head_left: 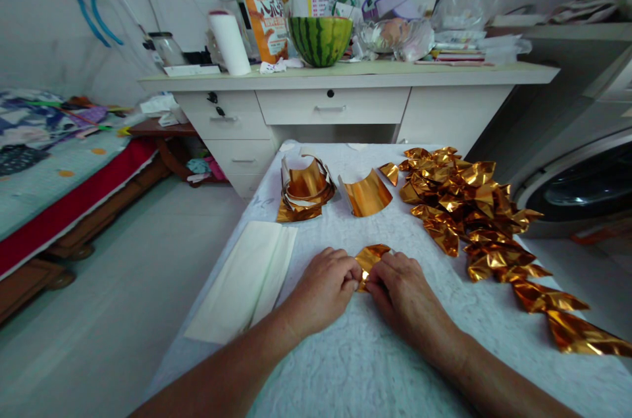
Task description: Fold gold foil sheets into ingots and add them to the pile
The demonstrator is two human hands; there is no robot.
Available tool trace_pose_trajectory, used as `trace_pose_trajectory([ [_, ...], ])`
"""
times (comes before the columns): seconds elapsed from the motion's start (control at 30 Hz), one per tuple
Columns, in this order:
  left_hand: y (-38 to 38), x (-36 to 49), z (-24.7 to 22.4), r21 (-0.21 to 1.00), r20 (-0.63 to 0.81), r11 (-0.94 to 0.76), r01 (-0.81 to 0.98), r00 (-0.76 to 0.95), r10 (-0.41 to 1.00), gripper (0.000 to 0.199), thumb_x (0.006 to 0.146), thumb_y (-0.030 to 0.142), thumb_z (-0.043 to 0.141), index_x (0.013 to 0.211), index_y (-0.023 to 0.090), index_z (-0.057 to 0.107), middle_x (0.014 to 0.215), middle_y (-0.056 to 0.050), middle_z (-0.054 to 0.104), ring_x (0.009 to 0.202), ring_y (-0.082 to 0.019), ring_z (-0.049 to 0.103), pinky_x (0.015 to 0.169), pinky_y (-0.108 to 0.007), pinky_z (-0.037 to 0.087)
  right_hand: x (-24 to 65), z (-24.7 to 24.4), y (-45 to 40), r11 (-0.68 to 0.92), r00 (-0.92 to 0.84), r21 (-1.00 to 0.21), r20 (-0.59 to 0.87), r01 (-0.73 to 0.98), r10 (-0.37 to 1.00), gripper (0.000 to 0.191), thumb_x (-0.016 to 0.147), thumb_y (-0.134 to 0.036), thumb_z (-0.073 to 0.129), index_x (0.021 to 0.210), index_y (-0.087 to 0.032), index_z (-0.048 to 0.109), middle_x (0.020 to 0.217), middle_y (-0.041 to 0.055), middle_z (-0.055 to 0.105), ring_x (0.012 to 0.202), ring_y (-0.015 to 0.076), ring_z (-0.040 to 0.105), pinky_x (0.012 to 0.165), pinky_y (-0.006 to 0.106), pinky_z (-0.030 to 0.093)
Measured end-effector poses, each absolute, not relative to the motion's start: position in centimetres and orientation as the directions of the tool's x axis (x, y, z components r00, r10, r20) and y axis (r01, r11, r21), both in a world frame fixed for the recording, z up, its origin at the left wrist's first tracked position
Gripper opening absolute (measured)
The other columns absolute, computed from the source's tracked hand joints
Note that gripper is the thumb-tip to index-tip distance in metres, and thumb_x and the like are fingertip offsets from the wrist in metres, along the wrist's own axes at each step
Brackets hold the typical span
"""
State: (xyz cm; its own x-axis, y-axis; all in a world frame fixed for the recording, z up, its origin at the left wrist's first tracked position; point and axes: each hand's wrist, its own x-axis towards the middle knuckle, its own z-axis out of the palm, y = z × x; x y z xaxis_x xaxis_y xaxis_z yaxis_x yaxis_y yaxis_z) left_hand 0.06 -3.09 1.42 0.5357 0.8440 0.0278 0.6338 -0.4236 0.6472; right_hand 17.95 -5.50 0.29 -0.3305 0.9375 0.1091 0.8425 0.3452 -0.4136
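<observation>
Between my two hands, low over the cloth-covered table [316, 365], is a piece of gold foil paper [371, 256]. My left hand [326, 283] is closed, pinching the foil's left edge between thumb and fingers. On the foil's right side my right hand [407, 286] is closed too, its fingers partly covering the sheet. Farther back lie a curled stack of gold foil sheets [303, 184] and a single curved foil sheet [368, 194]. A heap of folded gold foil pieces [459, 197] spreads along the table's right side.
Pale folded paper [241, 280] lies at the table's left. Behind stands a white desk [336, 99] bearing half a watermelon [320, 39], an orange snack bag [266, 10] and a paper roll [230, 43]. A washing machine [587, 155] is right, a bed [59, 174] left.
</observation>
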Motion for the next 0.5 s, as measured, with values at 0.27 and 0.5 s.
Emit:
trace_pose_trajectory([
  [0.27, -3.18, 0.19, 1.27, 0.655, 0.029, -0.415, 0.632, 0.527, 0.849, 0.010, 0.084, 0.011, 0.056, 0.078, 0.019, 0.059, 0.082, 0.001, 0.060, 0.086, -0.017, 0.053, 0.078, -0.029, 0.039, 17.88, 0.36, -5.47, 0.341, -0.330, -0.404, 0.098, 0.849, 0.939, 0.010, 0.085, -0.014, 0.061, 0.077, -0.018, 0.063, 0.082, 0.0056, 0.062, 0.082, 0.0238, 0.053, 0.072, 0.035, 0.035],
  [0.5, -3.45, 0.38, 0.79, 0.640, 0.057, -0.411, 0.650, 0.493, 0.868, 0.008, 0.081, 0.015, 0.065, 0.081, 0.020, 0.059, 0.085, 0.001, 0.060, 0.088, -0.018, 0.052, 0.077, -0.030, 0.038, 17.83, 0.18, -5.61, 0.334, -0.307, -0.394, 0.131, 0.856, 0.943, 0.006, 0.082, -0.013, 0.062, 0.081, -0.019, 0.060, 0.085, 0.0055, 0.061, 0.082, 0.0233, 0.050, 0.072, 0.035, 0.033],
])
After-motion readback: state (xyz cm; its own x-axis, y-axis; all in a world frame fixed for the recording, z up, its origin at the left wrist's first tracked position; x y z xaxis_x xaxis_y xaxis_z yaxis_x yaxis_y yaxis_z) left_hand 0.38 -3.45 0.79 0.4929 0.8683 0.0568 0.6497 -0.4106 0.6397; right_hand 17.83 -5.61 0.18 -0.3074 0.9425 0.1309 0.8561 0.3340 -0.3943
